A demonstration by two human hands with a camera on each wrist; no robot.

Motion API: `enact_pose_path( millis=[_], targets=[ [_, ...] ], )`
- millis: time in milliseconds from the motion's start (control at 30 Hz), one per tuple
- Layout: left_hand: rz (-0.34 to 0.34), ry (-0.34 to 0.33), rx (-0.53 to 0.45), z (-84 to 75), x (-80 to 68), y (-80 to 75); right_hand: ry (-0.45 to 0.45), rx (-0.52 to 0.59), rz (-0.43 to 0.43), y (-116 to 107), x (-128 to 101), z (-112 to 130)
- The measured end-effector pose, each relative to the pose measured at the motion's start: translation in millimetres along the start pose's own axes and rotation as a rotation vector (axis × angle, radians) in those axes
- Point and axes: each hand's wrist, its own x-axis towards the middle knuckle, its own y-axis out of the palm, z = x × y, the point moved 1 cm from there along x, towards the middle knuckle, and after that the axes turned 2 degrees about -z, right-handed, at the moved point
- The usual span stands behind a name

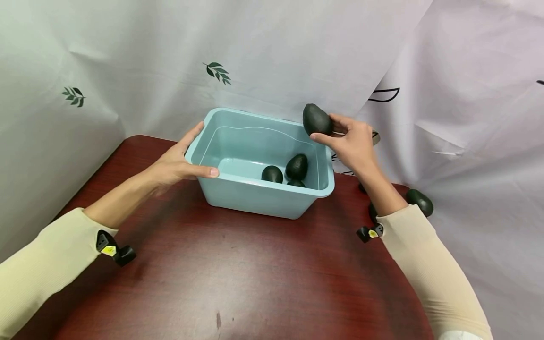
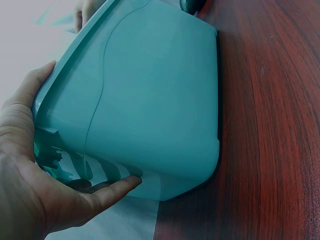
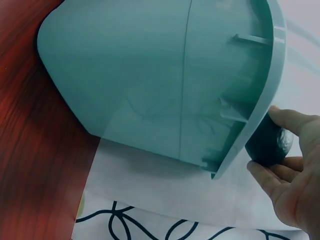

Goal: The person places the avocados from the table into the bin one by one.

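Observation:
A light blue plastic bin [image 1: 255, 196] stands on the table near the cloth, its inside showing in the head view. My left hand [image 1: 172, 163] grips its left end, the thumb on the near rim and a finger at the far corner. Above the bin's right end, my right hand [image 1: 350, 141] holds a dark green avocado [image 1: 316, 119] between thumb and fingers. In the right wrist view this avocado [image 3: 267, 142] shows just past the rim. Three avocados [image 1: 297, 166] lie at the right in the bin, one partly hidden by the near wall.
More avocados [image 1: 419, 202] lie at the table's right edge, partly hidden behind my right forearm. White cloth [image 1: 272, 52] with leaf prints hangs behind and beside the dark red wooden table [image 1: 255, 274]. The bin's right end faces the right-hand cloth.

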Motion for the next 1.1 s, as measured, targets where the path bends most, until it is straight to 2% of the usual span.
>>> enact_pose_path(
  millis=[167, 333, 567, 733, 1100],
  targets=[
    [0.002, 0.0, -0.002, -0.2, 0.2, 0.2, -0.023, -0.018, 0.013, 6, 4, 4],
    [0.003, 0.0, -0.004, -0.4, -0.1, 1.0, -0.038, -0.036, 0.084, 11, 8, 7],
    [-0.002, -0.004, -0.007, -1.2, -0.1, 2.0, -0.12, -0.093, 0.162, 16, 15, 9],
    [-0.002, -0.007, -0.005, -1.4, 0.0, 1.7, -0.149, -0.1, 0.214, 22, 20, 11],
    [0.004, -0.012, 0.005, -1.2, 0.3, 1.0, -0.101, -0.119, 0.233, 27, 21, 9]
  ],
)
